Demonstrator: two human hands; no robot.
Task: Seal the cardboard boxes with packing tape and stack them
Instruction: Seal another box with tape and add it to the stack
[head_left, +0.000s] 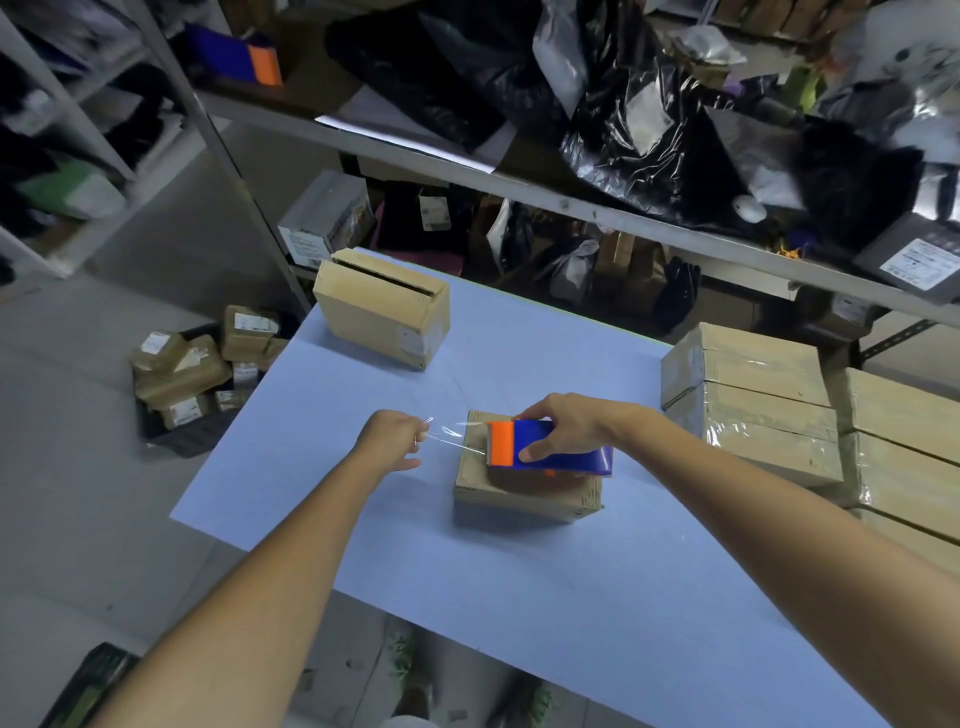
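A small cardboard box (519, 491) lies in the middle of the light blue table (519, 597). Just above it my right hand (563, 423) grips a blue and orange tape dispenser (550, 449). A strip of clear tape (449, 435) stretches leftward from the dispenser to my left hand (392, 439), which pinches its free end. A larger cardboard box (382, 306) with its top flaps slightly apart stands at the table's far left corner. Taped boxes (753, 395) are stacked at the right edge.
A metal shelf (519, 182) loaded with black plastic bags runs behind the table. More stacked cartons (904, 457) stand at the far right. A bin of small parcels (192, 374) sits on the floor to the left of the table.
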